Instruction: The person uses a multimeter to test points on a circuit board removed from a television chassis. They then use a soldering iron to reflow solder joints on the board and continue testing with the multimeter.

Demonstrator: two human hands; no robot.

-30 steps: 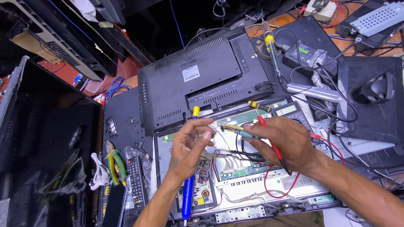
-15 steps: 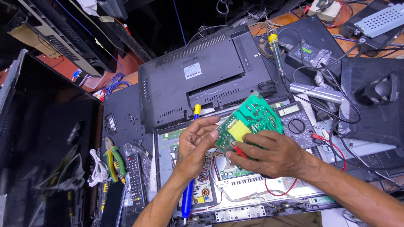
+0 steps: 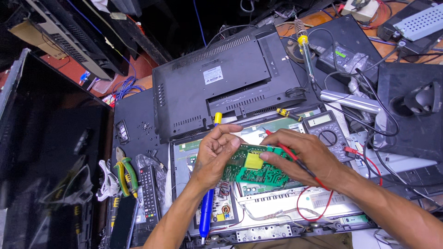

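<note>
Both my hands hold a green circuit board point(image 3: 253, 168) with a yellow part in its middle, above an opened flat-screen chassis point(image 3: 277, 216). My left hand point(image 3: 217, 154) grips the board's left edge. My right hand point(image 3: 302, 154) pinches its right side and also carries a red multimeter probe point(image 3: 295, 159) between the fingers; the probe's red lead loops down over the chassis. A blue desoldering pump point(image 3: 206, 212) with a yellow tip lies under my left wrist.
A black monitor back cover point(image 3: 226, 83) lies behind the chassis. A grey multimeter point(image 3: 327, 133) sits to the right, a soldering iron point(image 3: 307, 55) beyond it. Left of the chassis lie a remote control point(image 3: 148, 189), green-handled pliers point(image 3: 125, 173) and a large dark screen point(image 3: 46, 152).
The green board was lifted from flat on the chassis, tilted up, and now sits lower between both hands. My right hand moved onto its right side with the probe.
</note>
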